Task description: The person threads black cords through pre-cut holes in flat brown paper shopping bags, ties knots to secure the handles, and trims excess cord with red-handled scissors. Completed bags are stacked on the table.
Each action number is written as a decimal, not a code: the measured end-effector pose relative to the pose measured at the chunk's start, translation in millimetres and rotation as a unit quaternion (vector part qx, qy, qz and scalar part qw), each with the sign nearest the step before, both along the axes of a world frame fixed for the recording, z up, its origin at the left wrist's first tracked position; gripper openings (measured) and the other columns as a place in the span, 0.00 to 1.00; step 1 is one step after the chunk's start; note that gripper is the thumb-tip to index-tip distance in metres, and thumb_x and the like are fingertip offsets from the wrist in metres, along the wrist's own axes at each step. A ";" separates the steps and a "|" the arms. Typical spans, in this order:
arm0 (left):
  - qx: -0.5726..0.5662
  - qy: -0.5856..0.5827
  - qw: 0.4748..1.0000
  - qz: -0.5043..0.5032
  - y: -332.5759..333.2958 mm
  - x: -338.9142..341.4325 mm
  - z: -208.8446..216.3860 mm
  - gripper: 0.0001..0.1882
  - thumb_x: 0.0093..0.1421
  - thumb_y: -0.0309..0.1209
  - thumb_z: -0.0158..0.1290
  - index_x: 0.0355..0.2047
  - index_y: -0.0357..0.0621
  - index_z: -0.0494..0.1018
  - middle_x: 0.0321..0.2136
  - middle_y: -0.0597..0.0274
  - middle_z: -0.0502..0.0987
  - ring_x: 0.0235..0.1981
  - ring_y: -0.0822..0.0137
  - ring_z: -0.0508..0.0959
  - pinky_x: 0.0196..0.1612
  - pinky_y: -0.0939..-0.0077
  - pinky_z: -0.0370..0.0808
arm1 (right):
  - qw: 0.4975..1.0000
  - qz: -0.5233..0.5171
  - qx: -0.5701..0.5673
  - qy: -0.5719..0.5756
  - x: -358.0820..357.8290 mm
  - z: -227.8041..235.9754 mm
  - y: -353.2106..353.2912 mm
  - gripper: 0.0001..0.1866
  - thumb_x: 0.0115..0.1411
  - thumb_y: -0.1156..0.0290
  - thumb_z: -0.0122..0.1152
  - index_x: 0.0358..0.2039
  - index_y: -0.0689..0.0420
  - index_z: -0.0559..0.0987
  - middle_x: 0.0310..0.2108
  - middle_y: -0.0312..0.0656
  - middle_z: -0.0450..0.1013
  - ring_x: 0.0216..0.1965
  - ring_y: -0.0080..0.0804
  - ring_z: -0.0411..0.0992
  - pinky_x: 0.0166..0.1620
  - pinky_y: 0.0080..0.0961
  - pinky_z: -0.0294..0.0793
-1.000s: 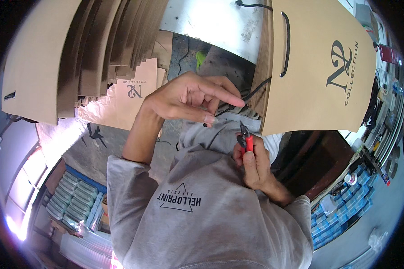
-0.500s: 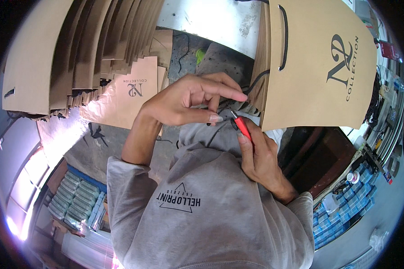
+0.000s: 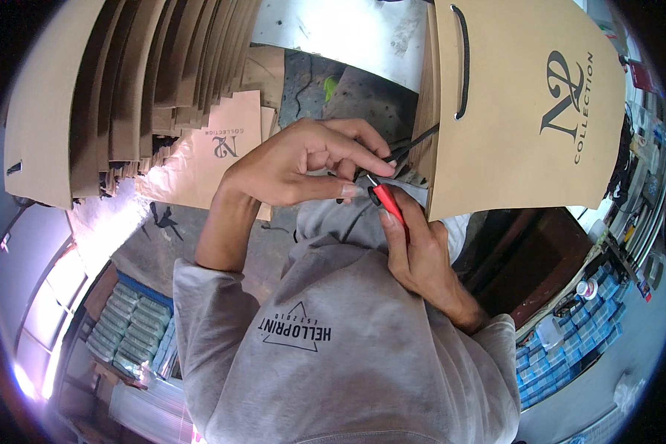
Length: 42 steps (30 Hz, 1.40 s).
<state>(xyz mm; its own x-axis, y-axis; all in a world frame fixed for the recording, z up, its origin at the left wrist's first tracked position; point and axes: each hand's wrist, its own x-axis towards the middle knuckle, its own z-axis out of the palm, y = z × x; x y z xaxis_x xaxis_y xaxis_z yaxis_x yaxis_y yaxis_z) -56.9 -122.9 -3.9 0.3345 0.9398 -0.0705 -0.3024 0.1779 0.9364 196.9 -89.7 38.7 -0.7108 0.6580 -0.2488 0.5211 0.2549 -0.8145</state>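
Note:
Near the middle, my right hand (image 3: 420, 240) grips a small tool with a red handle (image 3: 387, 201) and a thin metal tip. Its exact kind cannot be made out. That tip points up and left, close to the fingertips of my left hand (image 3: 311, 163). My left fingers are bent around a black cord (image 3: 422, 136), with thumb and index finger somewhat apart. From there the cord runs up to the right, to the edge of a brown paper bag (image 3: 514, 111) in a stack. Part of the cord is hidden behind my left fingers.
Several brown paper bags (image 3: 59, 96) stand stacked at the upper left. A flat brown paper piece with a dark print (image 3: 200, 166) lies beside them. A white surface (image 3: 340, 29) is at the top. Packed bundles (image 3: 129, 322) sit lower left, blue packs (image 3: 570, 340) lower right.
My right hand and the red tool have shifted slightly left and up, nearer the left fingertips. The cord looks straighter between the bag and my left hand.

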 end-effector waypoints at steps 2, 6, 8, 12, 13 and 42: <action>-0.012 0.020 1.000 -0.001 2.0 1.7 4.6 0.27 0.55 0.15 0.62 0.56 0.40 0.78 0.55 0.53 0.73 0.28 0.79 0.69 0.32 0.84 0.66 | 1.000 0.003 0.028 0.014 -1.2 -3.1 1.2 0.19 0.67 0.72 0.58 0.57 0.65 0.72 0.37 0.65 0.77 0.34 0.63 0.79 0.35 0.47 0.78; -0.009 0.058 0.998 0.000 2.0 3.7 10.8 0.30 0.55 0.14 0.61 0.59 0.41 0.76 0.57 0.53 0.72 0.28 0.80 0.70 0.33 0.83 0.66 | 0.999 -0.017 0.024 0.018 -6.8 -4.6 -1.0 0.19 0.67 0.72 0.59 0.56 0.65 0.73 0.36 0.64 0.78 0.33 0.62 0.79 0.34 0.47 0.78; -0.009 0.085 0.996 -0.002 1.8 3.7 15.6 0.31 0.54 0.13 0.61 0.60 0.40 0.75 0.58 0.53 0.70 0.29 0.80 0.70 0.34 0.83 0.67 | 0.999 -0.024 0.021 0.007 -6.9 -5.1 -2.2 0.18 0.67 0.71 0.59 0.55 0.65 0.74 0.36 0.63 0.78 0.33 0.62 0.79 0.34 0.47 0.78; 0.023 0.114 0.993 0.021 -1.4 -2.1 8.3 0.33 0.51 0.13 0.61 0.60 0.41 0.76 0.52 0.52 0.75 0.35 0.78 0.74 0.37 0.81 0.67 | 0.998 -0.023 0.024 -0.056 -6.2 -2.4 -2.3 0.18 0.69 0.68 0.57 0.55 0.65 0.74 0.35 0.63 0.78 0.33 0.63 0.78 0.35 0.48 0.78; 0.000 0.111 0.994 0.025 -1.8 -2.2 16.4 0.34 0.50 0.12 0.60 0.59 0.42 0.76 0.48 0.54 0.77 0.39 0.76 0.75 0.36 0.80 0.67 | 0.996 -0.022 0.026 -0.080 -5.3 -1.8 -2.1 0.18 0.69 0.68 0.57 0.55 0.64 0.74 0.35 0.63 0.78 0.33 0.63 0.78 0.35 0.48 0.78; -0.083 0.410 0.864 0.280 -36.8 34.4 -78.7 0.18 0.63 0.26 0.61 0.53 0.38 0.76 0.49 0.52 0.80 0.51 0.61 0.80 0.55 0.66 0.77 | 0.797 -0.501 0.334 -0.040 283.0 16.9 221.1 0.27 0.70 0.47 0.57 0.47 0.63 0.80 0.20 0.34 0.70 0.20 0.21 0.65 0.22 0.25 0.61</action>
<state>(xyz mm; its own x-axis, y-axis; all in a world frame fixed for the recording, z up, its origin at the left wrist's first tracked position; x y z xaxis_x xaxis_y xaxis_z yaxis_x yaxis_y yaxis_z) -22.5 -159.7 -82.5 -0.3971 0.8916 -0.2177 0.3686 0.3722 0.8518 479.9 131.4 55.6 0.2565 0.8902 0.3764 0.7793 0.0399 -0.6254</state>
